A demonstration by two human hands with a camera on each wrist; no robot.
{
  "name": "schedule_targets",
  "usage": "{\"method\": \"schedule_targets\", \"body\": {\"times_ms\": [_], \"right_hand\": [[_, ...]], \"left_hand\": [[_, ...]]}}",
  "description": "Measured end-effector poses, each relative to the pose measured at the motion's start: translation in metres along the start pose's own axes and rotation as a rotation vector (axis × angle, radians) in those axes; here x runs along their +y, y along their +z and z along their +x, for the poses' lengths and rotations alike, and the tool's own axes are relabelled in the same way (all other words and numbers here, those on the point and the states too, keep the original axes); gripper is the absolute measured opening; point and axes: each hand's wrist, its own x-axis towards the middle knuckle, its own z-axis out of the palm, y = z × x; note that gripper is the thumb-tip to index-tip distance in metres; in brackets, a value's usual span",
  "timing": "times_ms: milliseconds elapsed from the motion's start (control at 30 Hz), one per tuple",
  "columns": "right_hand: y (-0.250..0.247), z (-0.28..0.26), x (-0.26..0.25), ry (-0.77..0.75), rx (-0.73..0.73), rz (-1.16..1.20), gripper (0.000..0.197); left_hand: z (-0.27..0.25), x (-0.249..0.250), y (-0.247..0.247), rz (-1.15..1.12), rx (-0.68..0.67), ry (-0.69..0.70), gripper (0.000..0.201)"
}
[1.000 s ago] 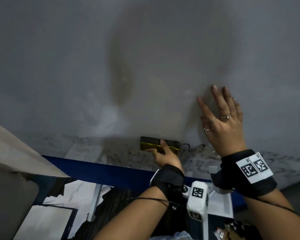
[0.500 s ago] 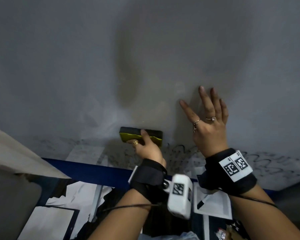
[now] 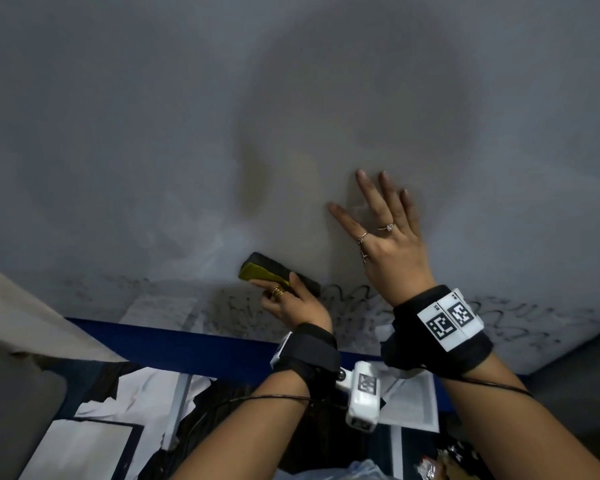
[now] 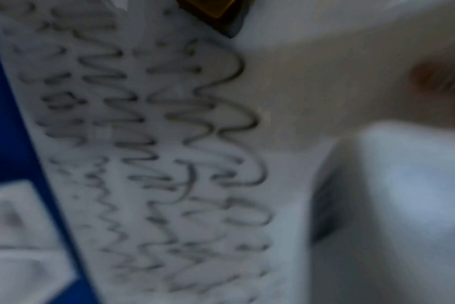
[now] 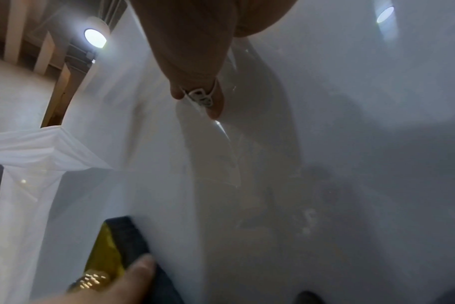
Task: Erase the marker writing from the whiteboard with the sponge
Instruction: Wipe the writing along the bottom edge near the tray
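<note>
The whiteboard point(image 3: 153, 133) fills the head view, smeared grey. Black marker scribbles point(image 3: 354, 299) run along its lower strip, and they show blurred in the left wrist view point(image 4: 156, 144). My left hand point(image 3: 284, 296) grips a yellow-and-black sponge point(image 3: 274, 268), tilted, with its dark side against the board just above the scribbles. The sponge's corner point(image 4: 213, 10) shows at the top of the left wrist view; the right wrist view catches the sponge point(image 5: 117, 242) with my left thumb on it. My right hand point(image 3: 378, 220) lies flat on the board with straight fingers, up and right of the sponge.
A blue frame point(image 3: 187, 344) edges the board's bottom. Below it lie white papers point(image 3: 94, 441) on a dark surface. A pale cloth-covered shape point(image 3: 14, 306) stands at the left edge. A round ceiling lamp point(image 5: 95, 38) shows in the right wrist view.
My left hand has slid the sponge leftward along the board's lower part and tilted it. More scribbles show to its right. My flat right hand has shifted left too.
</note>
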Motion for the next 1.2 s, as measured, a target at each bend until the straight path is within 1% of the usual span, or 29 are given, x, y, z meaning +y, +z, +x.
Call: {"method": "schedule_targets", "body": {"times_ms": [67, 100, 133, 167, 233, 267, 333, 400, 500, 533, 567, 600, 633, 667, 733, 767, 833, 900, 1000, 1100, 1200], "right_hand": [[-0.002, 0.0, 0.001, -0.002, -0.02, 0.017, 0.088], [-0.003, -0.001, 0.002, 0.002, -0.027, 0.026, 0.088], [-0.005, -0.001, 0.003, 0.012, -0.033, 0.036, 0.088], [-0.007, -0.003, 0.006, 0.03, -0.035, 0.044, 0.087], [-0.013, -0.007, 0.014, 0.084, -0.01, 0.039, 0.089], [-0.017, -0.009, 0.019, 0.117, 0.012, 0.027, 0.09], [-0.025, -0.013, 0.029, 0.193, 0.055, -0.007, 0.089], [-0.03, -0.017, 0.036, 0.258, 0.071, -0.033, 0.089], [-0.032, -0.025, 0.039, 0.265, 0.019, -0.017, 0.09], [-0.033, -0.027, 0.038, 0.261, -0.001, -0.008, 0.088], [-0.035, -0.028, 0.039, 0.255, -0.017, 0.004, 0.086], [-0.038, -0.03, 0.041, 0.243, -0.027, 0.016, 0.084], [-0.041, -0.031, 0.045, 0.227, -0.035, 0.025, 0.083], [-0.045, -0.034, 0.051, 0.214, -0.041, 0.03, 0.083], [-0.052, -0.042, 0.065, 0.223, -0.052, 0.027, 0.082], [-0.055, -0.048, 0.07, 0.239, -0.055, 0.016, 0.081], [-0.059, -0.056, 0.077, 0.267, -0.051, -0.035, 0.078], [-0.06, -0.061, 0.081, 0.284, -0.049, -0.088, 0.077], [-0.057, -0.063, 0.08, 0.301, -0.044, -0.084, 0.076], [-0.054, -0.064, 0.079, 0.296, -0.044, -0.056, 0.072], [-0.058, -0.065, 0.084, 0.274, -0.055, -0.005, 0.074]], "left_hand": [[-0.016, -0.003, 0.002, 0.076, -0.06, 0.045, 0.079], [-0.024, -0.006, 0.002, 0.163, -0.121, 0.086, 0.079], [-0.029, -0.009, 0.001, 0.279, -0.182, 0.149, 0.081], [-0.031, -0.014, -0.002, 0.38, -0.211, 0.249, 0.085], [-0.02, -0.019, -0.01, 0.498, -0.175, 0.483, 0.102], [-0.01, -0.023, -0.015, 0.554, -0.139, 0.568, 0.113], [0.011, -0.024, -0.03, 0.637, -0.094, 0.663, 0.128], [0.027, -0.024, -0.04, 0.681, -0.067, 0.756, 0.129], [0.033, -0.024, -0.045, 0.724, -0.103, 0.822, 0.124], [0.036, -0.025, -0.046, 0.724, -0.115, 0.862, 0.126], [0.04, -0.027, -0.048, 0.733, -0.129, 0.96, 0.131], [0.048, -0.03, -0.05, 0.76, -0.149, 1.113, 0.136], [0.058, -0.032, -0.051, 0.817, -0.166, 1.296, 0.137], [0.068, -0.031, -0.052, 0.874, -0.166, 1.473, 0.131], [0.082, -0.028, -0.051, 0.915, -0.146, 1.751, 0.107], [0.085, -0.024, -0.05, 0.922, -0.149, 1.852, 0.096], [0.087, -0.015, -0.046, 0.953, -0.164, 2.002, 0.085], [0.08, -0.006, -0.041, 0.967, -0.185, 2.094, 0.081], [0.06, -0.001, -0.027, 0.929, -0.224, 2.152, 0.08], [0.029, -0.004, -0.002, 0.892, -0.281, 2.151, 0.08], [-0.005, -0.016, 0.02, 0.865, -0.336, 2.095, 0.074]]}}
